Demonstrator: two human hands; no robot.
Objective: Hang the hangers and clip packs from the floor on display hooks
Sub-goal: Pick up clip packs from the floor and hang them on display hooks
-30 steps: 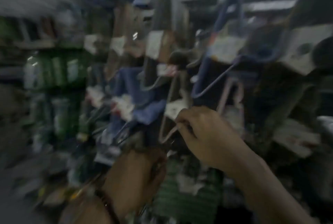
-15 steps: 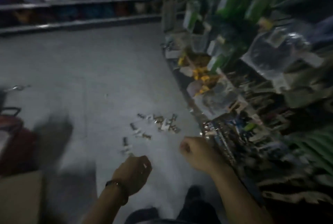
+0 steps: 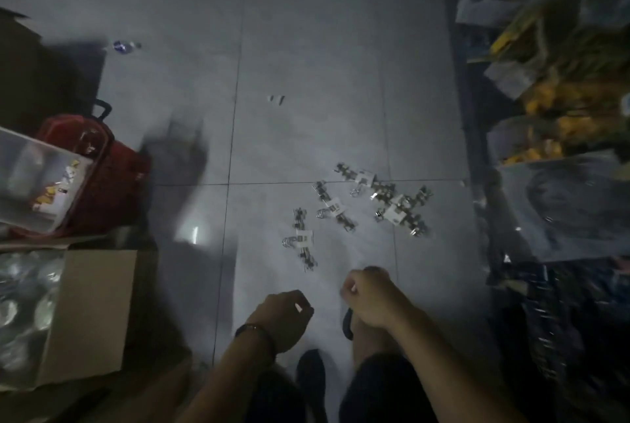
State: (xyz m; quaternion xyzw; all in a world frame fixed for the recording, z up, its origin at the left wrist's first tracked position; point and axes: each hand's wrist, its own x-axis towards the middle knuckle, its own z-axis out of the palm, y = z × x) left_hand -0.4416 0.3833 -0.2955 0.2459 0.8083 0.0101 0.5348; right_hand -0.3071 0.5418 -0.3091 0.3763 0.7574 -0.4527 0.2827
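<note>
Nearest, the person's legs and a dark shoe (image 3: 312,371) stand on the grey tiled floor (image 3: 306,65). Above them both arms reach forward. The left hand (image 3: 283,315), with a dark wristband (image 3: 255,330), is curled into a fist, and so is the right hand (image 3: 370,296); nothing can be seen in either.

The nearest clip pack (image 3: 302,238) lies on the tile just beyond the two hands, apart from them. The other clip packs (image 3: 397,209) are scattered farther off and to the right, near the foot of the display rack (image 3: 562,116).

At the near left is a cardboard box (image 3: 92,313), with a red basket (image 3: 109,177) and a clear plastic bin (image 3: 34,180) beyond it. Far off, a small white scrap (image 3: 276,99) lies on the floor.

Half a second ago the view still took in the far shelves; now it points almost straight down. The hands keep the same curled shape and the packs have not moved. A second ago both hands were up among the hanging hangers.
</note>
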